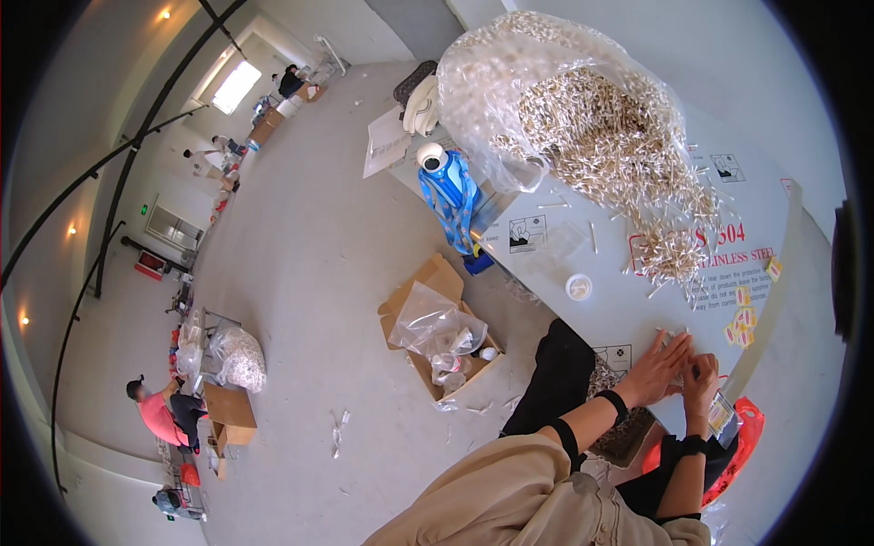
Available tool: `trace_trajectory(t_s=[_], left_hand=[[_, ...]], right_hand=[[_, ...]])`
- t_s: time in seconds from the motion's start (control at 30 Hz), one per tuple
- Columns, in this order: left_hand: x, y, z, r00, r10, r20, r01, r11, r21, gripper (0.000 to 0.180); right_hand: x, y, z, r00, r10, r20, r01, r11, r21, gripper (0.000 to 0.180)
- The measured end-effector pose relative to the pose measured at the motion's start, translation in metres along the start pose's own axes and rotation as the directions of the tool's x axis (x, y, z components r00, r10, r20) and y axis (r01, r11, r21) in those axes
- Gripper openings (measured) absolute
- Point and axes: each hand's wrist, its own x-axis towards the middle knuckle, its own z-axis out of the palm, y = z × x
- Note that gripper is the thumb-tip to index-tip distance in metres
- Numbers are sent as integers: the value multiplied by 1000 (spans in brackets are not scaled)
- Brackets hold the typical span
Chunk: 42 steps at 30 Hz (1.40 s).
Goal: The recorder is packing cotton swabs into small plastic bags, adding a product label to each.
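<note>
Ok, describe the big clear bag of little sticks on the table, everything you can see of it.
The clear plastic bag is large, thin and crinkled, slumped on its side at the far end of the grey table, its mouth open toward the person. It is stuffed with small pale sticks, which spill out of it in a loose heap across the tabletop. Its lower edge rests on the table, close behind a blue bottle with a white cap. Neither of the hands touches it.

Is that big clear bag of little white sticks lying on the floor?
No, the clear bag lies on the grey table, with its white sticks spilling across the tabletop.
</note>
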Motion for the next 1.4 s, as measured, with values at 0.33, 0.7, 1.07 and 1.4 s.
trace_trajectory(t_s=[0.33,0.7,1.07,1.4], left_hand=[[39,-4,18,996,-12,-89,24,991,129,66],[21,-3,19,998,5,-66,4,989,147,60],[30,-13,24,998,39,-48,-34,993,116,43],[17,-13,13,862,-297,-411,147,922,-359,58]], right_hand=[[-24,12,32,951,183,-248,-98,942,320,29],[-26,12,34,935,180,-305,-109,966,235,33],[-11,6,49,934,195,-300,-68,920,386,34],[-20,16,47,904,233,-359,-109,936,335,35]])
